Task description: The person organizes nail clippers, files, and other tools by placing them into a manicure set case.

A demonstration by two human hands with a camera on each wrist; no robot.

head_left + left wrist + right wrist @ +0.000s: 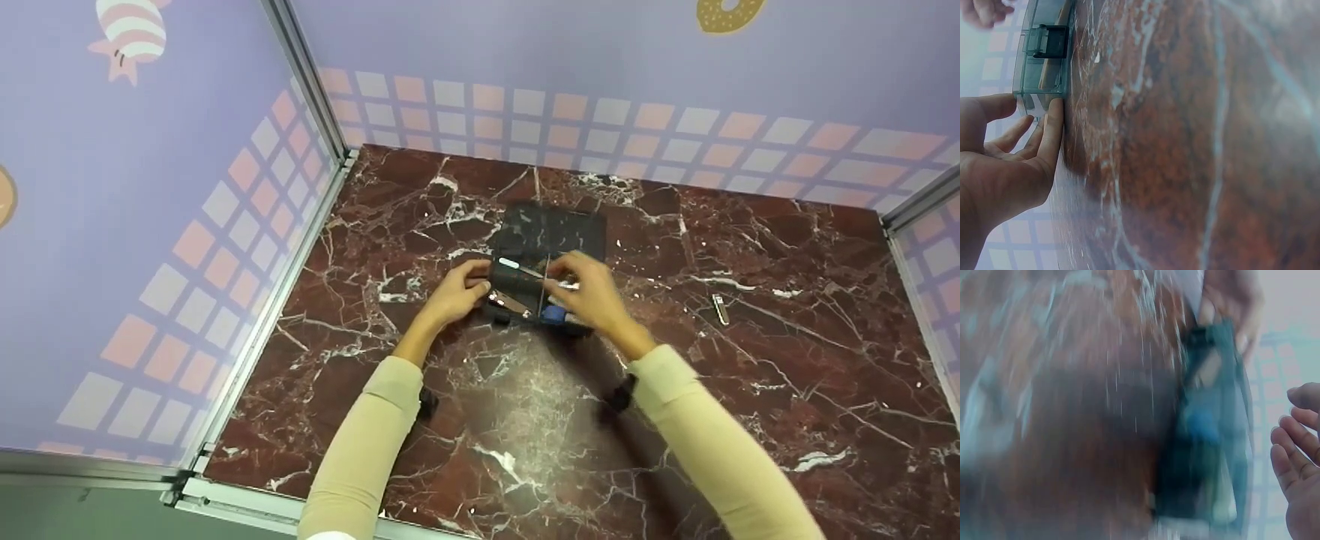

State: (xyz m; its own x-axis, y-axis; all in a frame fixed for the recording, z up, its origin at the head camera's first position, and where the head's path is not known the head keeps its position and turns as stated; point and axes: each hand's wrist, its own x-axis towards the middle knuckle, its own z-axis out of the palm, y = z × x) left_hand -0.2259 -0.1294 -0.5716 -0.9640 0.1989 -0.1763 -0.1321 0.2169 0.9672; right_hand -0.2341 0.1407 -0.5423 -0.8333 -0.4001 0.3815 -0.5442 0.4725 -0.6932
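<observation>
A dark see-through plastic case (519,283) lies with its lid (555,229) folded back toward the far wall. My left hand (454,292) grips its left end, the thumb near the top edge and the fingers along the end wall in the left wrist view. Above the case's right half is my right hand (592,292), its fingers bent and nothing visible between them in the right wrist view. Inside lie a copper-coloured nail clipper (510,302), a slim tool with a white end (508,262) and a blue item (553,313). The right wrist view is blurred.
Another nail clipper (720,309) lies on the dark red marbled tabletop (750,390), right of the case. Patterned lilac panels (600,45) in metal frames (262,315) rise at the left, back and right.
</observation>
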